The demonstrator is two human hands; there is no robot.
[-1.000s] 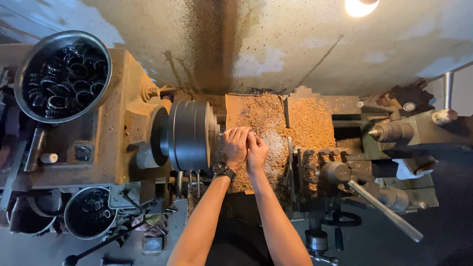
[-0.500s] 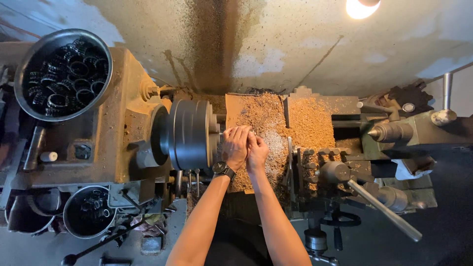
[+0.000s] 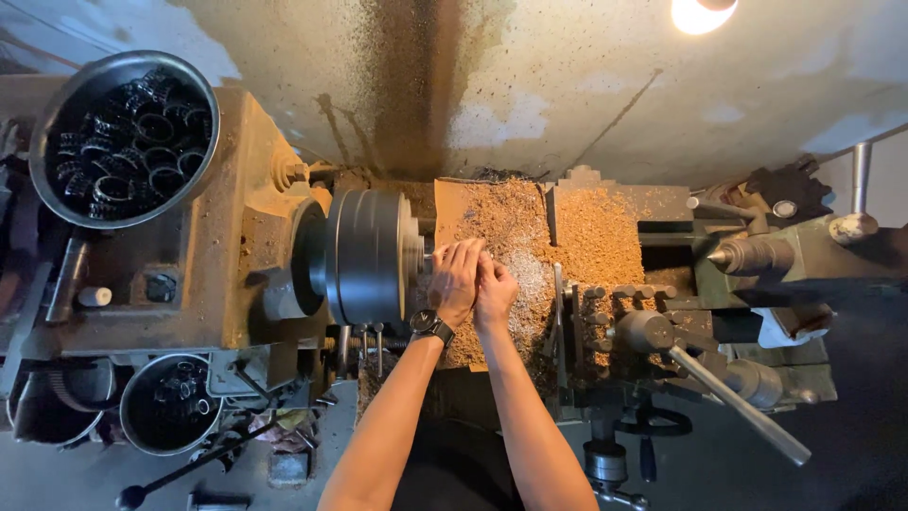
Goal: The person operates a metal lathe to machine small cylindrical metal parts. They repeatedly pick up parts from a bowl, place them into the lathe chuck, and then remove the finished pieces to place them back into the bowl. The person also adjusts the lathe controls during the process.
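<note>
In the middle of the frame both hands are pressed together at the face of the grey round steel chuck (image 3: 371,255) of the old rust-brown metal lathe (image 3: 241,227): the left hand (image 3: 456,280), with a black wristwatch (image 3: 431,325) on its wrist, has its fingers curled toward the chuck jaws, and the right hand (image 3: 494,289) lies just beside it, touching it. The hands cover the small part between them, so I cannot tell if they are clamped on a workpiece or only touching the chuck. The work seems to be at the stage of setting or removing a piece at the chuck, because the grey pointed tailstock centre (image 3: 752,255) at the right of the frame stands well apart from it. A thick layer of golden-brown metal chips (image 3: 586,232) on the bed behind the hands suggests that much cutting is already done. At the upper left a round steel bowl (image 3: 57,114) is nearly full of dark metal rings (image 3: 132,156), and a smaller round tin (image 3: 142,407) at the lower left holds only a few, but which are finished I cannot say
</note>
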